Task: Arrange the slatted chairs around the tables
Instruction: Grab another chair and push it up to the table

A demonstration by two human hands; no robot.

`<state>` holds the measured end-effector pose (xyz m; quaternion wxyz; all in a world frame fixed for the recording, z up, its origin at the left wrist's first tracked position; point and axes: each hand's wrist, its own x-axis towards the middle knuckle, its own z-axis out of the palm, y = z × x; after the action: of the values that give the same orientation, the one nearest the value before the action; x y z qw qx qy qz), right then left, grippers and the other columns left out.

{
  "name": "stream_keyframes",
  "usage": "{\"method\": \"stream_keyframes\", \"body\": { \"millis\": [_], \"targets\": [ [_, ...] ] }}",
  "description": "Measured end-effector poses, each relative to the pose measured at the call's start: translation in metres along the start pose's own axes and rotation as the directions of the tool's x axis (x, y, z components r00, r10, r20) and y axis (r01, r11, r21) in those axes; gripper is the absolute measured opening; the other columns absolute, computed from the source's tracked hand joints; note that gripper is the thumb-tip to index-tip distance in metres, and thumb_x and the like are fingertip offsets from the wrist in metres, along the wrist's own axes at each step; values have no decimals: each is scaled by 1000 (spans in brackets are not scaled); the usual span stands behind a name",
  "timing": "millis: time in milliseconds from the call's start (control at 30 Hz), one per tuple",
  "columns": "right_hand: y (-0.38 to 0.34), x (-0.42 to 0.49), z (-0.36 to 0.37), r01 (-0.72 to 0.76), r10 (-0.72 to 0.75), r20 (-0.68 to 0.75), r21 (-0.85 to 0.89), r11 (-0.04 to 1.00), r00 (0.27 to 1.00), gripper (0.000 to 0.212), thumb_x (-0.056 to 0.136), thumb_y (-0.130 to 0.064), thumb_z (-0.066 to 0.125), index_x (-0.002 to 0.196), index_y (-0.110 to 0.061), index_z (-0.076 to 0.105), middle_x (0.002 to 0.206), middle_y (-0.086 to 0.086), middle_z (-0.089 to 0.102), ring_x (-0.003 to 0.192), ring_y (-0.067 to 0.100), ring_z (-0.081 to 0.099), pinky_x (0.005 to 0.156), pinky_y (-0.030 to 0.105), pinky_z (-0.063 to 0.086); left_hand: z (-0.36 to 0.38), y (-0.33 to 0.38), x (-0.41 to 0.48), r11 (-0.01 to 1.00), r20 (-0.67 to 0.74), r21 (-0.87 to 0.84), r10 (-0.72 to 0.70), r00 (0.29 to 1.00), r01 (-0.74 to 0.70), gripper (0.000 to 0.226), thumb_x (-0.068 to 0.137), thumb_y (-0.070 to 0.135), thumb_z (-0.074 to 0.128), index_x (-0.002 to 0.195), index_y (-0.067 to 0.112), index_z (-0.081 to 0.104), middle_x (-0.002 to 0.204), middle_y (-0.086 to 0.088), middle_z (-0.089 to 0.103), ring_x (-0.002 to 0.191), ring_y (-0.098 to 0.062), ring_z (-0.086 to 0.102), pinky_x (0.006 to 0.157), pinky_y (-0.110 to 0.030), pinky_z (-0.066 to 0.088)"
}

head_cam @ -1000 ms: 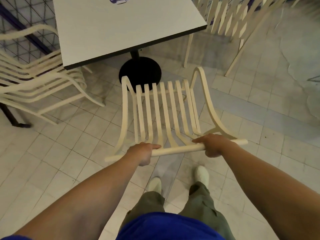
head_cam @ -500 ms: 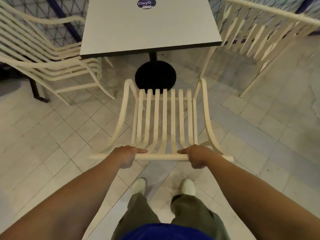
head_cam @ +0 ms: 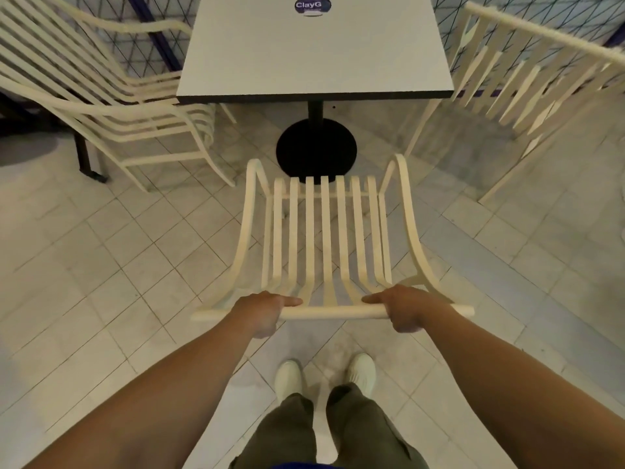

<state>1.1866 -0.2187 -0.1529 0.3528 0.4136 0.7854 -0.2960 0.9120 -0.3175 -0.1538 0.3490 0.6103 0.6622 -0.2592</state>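
A cream slatted chair point(head_cam: 326, 238) stands in front of me, its seat facing a white square table point(head_cam: 314, 52) with a black pedestal base point(head_cam: 316, 150). My left hand point(head_cam: 262, 311) grips the chair's top rail on the left. On the right of the same rail, my right hand point(head_cam: 402, 309) holds on, fingers curled round it. The chair's front edge sits just short of the pedestal base. A second slatted chair point(head_cam: 111, 96) stands at the table's left side, and a third slatted chair point(head_cam: 527, 79) at its right.
The floor is pale tile point(head_cam: 101, 265). A patterned wall or fence point(head_cam: 558, 11) runs behind the table. A dark metal leg point(head_cam: 88, 160) stands at the left behind the left chair. My feet in white shoes point(head_cam: 324, 374) are right behind the chair.
The chair has turned from an angle to square with the table and sits centred in front of it. Both hands keep their hold on the top rail.
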Motion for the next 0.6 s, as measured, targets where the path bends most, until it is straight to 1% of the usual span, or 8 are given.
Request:
{"method": "stream_keyframes", "body": {
  "millis": [133, 200, 300, 433, 600],
  "targets": [
    [5, -3, -2, 2, -3, 27, 34, 999, 1000, 84, 81, -13, 60, 148, -50, 26, 130, 0, 52, 103, 20, 59, 86, 31, 51, -1, -6, -2, 1000, 36, -23, 2, 999, -1, 88, 90, -2, 48, 147, 61, 23, 117, -1, 54, 78, -18, 55, 67, -31, 50],
    [13, -3, -2, -4, 3, 39, 27, 1000, 999, 87, 80, -14, 62, 148, -52, 24, 129, -1, 53, 102, 19, 58, 87, 31, 50, -2, -9, -1, 1000, 44, -29, 14, 999, -13, 90, 90, -3, 48, 147, 62, 23, 117, -1, 54, 82, -20, 58, 69, -32, 52],
    [19, -3, 4, -38, 37, 24, 43, 998, 999, 89, 82, -9, 64, 148, -54, 23, 126, -2, 55, 100, 17, 59, 90, 31, 50, -1, -9, -1, 999, 42, -32, 35, 999, -33, 89, 92, -3, 48, 148, 61, 23, 113, -1, 55, 81, -20, 58, 68, -31, 50],
    [11, -3, 5, -22, 22, 5, 27, 999, 1000, 85, 85, -2, 59, 147, -52, 28, 127, -1, 55, 104, 19, 59, 94, 34, 51, 0, -11, -2, 999, 42, -44, 26, 999, -24, 89, 92, -4, 47, 147, 62, 24, 112, -1, 55, 80, -19, 59, 66, -30, 50],
    [4, -3, 12, -14, 14, -1, 10, 1000, 1000, 84, 85, 0, 60, 147, -48, 32, 128, 0, 56, 106, 20, 59, 95, 35, 50, 2, -16, -7, 999, 37, -45, 23, 999, -22, 91, 91, -7, 47, 147, 62, 24, 114, -1, 55, 82, -19, 59, 69, -30, 51]
  ]
}}
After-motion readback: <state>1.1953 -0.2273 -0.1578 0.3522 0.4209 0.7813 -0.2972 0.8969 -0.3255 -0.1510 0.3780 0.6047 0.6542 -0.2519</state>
